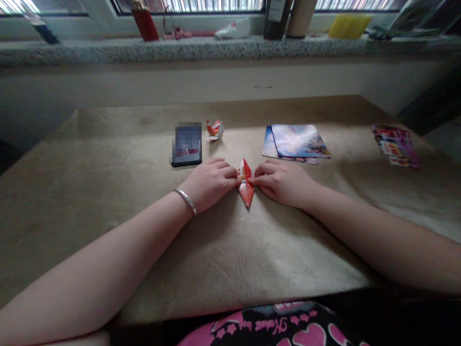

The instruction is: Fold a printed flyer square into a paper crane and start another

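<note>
A red and white sheet of paper folded into a narrow diamond [247, 190] lies on the table between my hands, its points toward and away from me. My left hand [216, 182], with a silver bangle at the wrist, pinches the diamond's left corner. At the right corner, the fingers of my right hand [283, 180] are closed on the paper too. Just beyond my left hand stands a small folded paper figure [214, 130] in similar red and white. Beside it lies a phone [187, 144], its screen partly blurred.
Glossy picture sheets [298, 141] are stacked behind my right hand. Farther right lies a fan of colourful printed cards [396, 145]. A granite windowsill [201, 50] along the back holds a red bottle [144, 21], dark and tan cylinders, and a yellow block [349, 26].
</note>
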Available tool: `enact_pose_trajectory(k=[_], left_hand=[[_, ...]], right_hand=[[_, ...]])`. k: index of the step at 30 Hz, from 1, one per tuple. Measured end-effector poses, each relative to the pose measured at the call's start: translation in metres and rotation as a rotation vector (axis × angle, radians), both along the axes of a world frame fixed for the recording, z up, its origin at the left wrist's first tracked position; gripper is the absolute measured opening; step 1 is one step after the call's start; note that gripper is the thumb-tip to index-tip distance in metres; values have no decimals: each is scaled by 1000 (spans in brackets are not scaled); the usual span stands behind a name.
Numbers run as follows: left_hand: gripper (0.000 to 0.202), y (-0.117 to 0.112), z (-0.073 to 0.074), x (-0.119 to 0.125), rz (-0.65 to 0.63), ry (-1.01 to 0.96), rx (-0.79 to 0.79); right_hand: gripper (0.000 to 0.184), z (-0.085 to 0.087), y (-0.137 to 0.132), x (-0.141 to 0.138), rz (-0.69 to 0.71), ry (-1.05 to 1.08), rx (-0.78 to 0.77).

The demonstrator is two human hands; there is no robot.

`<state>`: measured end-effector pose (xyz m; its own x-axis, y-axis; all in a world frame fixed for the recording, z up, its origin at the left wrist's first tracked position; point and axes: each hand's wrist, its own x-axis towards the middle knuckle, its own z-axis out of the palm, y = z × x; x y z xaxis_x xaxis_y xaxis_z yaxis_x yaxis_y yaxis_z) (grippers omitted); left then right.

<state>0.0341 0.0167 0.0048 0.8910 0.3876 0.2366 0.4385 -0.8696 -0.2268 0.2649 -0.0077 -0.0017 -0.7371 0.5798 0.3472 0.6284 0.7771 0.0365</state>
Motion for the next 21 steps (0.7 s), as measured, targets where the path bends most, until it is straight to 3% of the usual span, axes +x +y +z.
enact_pose_trajectory(k=[14,21], left_hand=[[24,4,-1,-9,-6,-47,-211],[17,1,-11,-6,100,-329,-347]], right_hand=[[26,0,-3,7,-48,-8,-81],[29,2,-7,2,-118,32,-148]])
